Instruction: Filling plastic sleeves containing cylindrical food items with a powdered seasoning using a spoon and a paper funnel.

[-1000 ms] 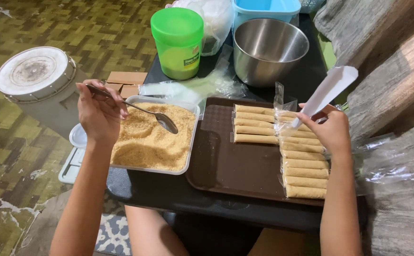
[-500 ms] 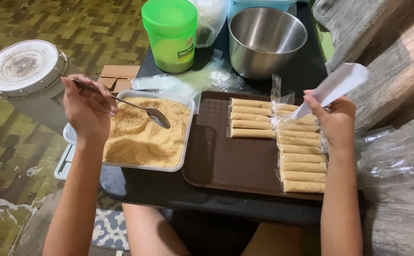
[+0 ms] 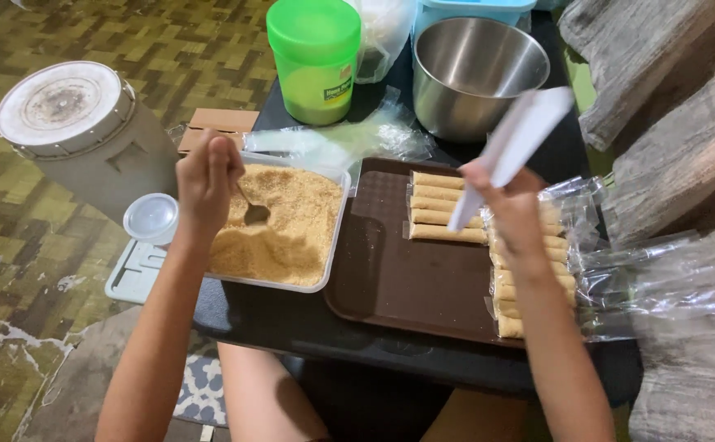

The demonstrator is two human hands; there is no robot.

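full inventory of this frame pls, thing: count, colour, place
spoon: 1, metal, bowl down in the crumbs
crumb tray: 1, clear, tan crumbs, left on table
paper cone: 1, white, above the rolls
brown tray: 1, table centre
wrapped rolls: count unclear, tan, right part of brown tray
steel bowl: 1, table rear
green jar: 1, rear
grey bucket: 1, floor left
left hand: holds spoon
right hand: holds paper cone

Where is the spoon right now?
The spoon is in the left hand, its bowl dipped into the brown crumbs in the clear tray.
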